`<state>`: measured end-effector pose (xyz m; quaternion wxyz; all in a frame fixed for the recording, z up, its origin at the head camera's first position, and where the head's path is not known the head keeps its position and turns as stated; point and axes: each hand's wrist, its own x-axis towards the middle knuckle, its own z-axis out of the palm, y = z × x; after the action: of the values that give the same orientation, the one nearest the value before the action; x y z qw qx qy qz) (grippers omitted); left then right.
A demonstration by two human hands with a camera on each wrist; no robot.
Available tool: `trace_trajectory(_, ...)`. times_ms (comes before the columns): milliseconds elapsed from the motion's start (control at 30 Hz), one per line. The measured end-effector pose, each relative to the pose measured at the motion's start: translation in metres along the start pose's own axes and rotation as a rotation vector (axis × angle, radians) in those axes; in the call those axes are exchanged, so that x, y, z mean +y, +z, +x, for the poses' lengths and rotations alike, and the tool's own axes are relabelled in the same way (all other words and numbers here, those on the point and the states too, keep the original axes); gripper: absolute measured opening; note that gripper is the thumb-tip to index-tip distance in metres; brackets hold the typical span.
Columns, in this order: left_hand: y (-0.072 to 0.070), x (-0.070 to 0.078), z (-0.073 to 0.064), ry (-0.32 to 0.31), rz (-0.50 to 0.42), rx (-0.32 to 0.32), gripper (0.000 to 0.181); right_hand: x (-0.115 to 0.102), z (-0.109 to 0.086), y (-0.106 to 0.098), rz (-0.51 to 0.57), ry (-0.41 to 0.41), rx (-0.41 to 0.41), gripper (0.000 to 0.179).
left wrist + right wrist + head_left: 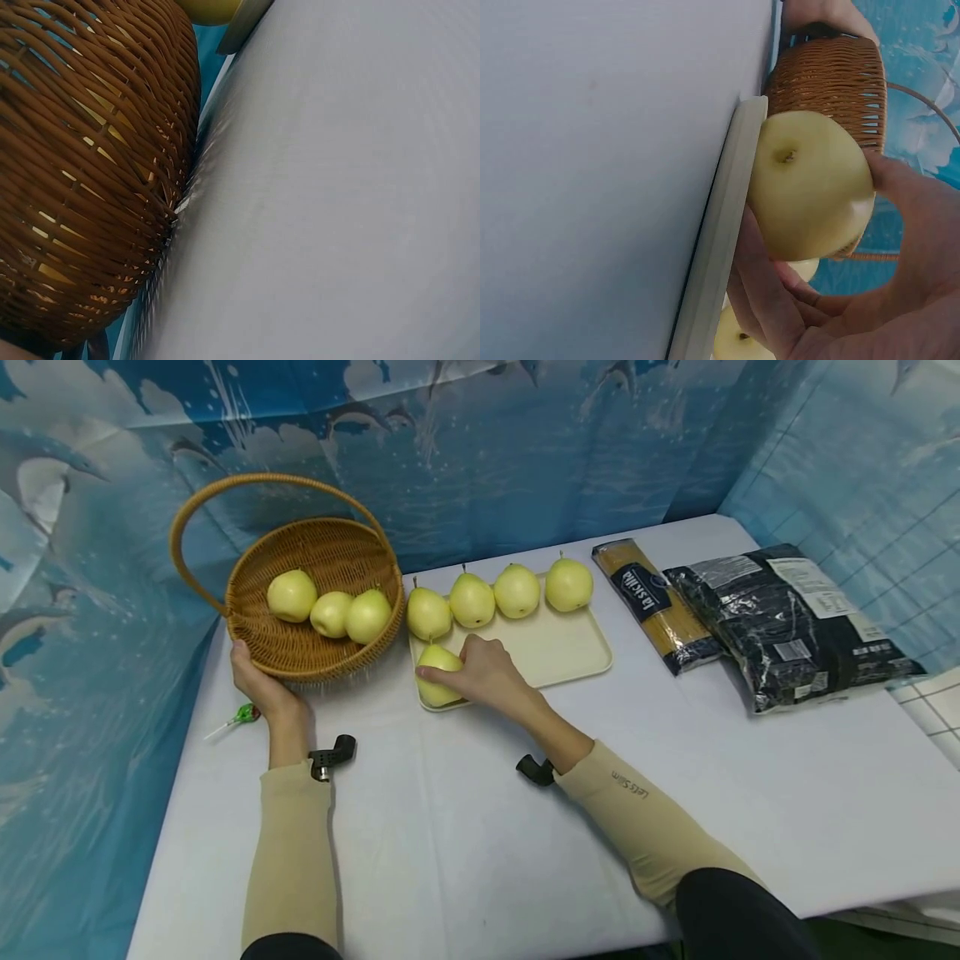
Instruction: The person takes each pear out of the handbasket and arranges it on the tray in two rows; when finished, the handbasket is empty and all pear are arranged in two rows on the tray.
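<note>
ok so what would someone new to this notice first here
Likely the wicker basket at the left, with three yellow-green pears inside and the left hand at its near left side. Next, four pears lined along the far edge of the cream tray, and another pear gripped by the right hand at the tray's near left corner. Behind it all hangs a blue dolphin-print backdrop.
</note>
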<state>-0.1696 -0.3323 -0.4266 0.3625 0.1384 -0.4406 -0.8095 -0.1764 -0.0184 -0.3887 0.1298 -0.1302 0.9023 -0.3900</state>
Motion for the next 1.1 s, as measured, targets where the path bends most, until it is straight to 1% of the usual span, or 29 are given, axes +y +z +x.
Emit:
trace_trajectory(133,-0.001,-0.001,0.002,0.005,0.003,0.004,0.047,-0.001,-0.001,0.001,-0.036,-0.009,0.018,0.065)
trace_trajectory(233,-0.002,-0.001,0.002,0.000,0.001,0.003,0.047,-0.002,-0.001,-0.002,-0.056,-0.015,0.007,0.064)
trace_trajectory(333,-0.002,-0.001,0.002,-0.006,0.001,0.002,0.047,-0.001,0.000,-0.005,-0.059,-0.009,-0.018,0.067)
trace_trajectory(533,0.000,0.001,0.001,0.000,0.019,0.002,0.048,0.001,0.001,-0.016,-0.055,-0.013,-0.039,0.070)
trace_trajectory(700,-0.001,0.002,0.000,-0.011,0.013,-0.002,0.047,0.000,0.003,-0.024,-0.005,-0.068,0.004,0.062)
trace_trajectory(900,-0.003,0.001,0.001,-0.026,0.046,0.004,0.047,-0.004,0.004,-0.033,0.096,-0.116,0.041,0.053)
trace_trajectory(1000,-0.003,0.000,0.001,-0.035,0.042,0.010,0.046,-0.009,0.004,-0.037,0.142,-0.155,0.074,0.049)
trace_trajectory(1100,-0.002,0.000,0.002,-0.027,0.036,0.011,0.046,-0.018,0.006,-0.040,0.194,-0.194,0.094,0.048)
